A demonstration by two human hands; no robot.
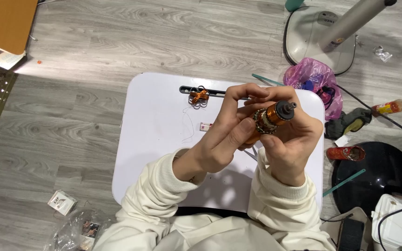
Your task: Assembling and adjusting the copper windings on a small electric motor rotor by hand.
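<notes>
Above the white table [154, 139], both hands [224, 135] [287, 139] closed their fingers [238, 100] around a copper-wound rotor [270, 118], its winding seemingly complete, while a loose copper coil [199, 95] lay apart on that table.

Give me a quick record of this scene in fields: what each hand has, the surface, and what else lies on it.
left hand: fingers on the motor rotor
right hand: grips the same rotor from below
rotor: copper windings, metal shaft pointing right
surface: white table
on table: small copper coil beside a black strip
floor: pink bag
</notes>
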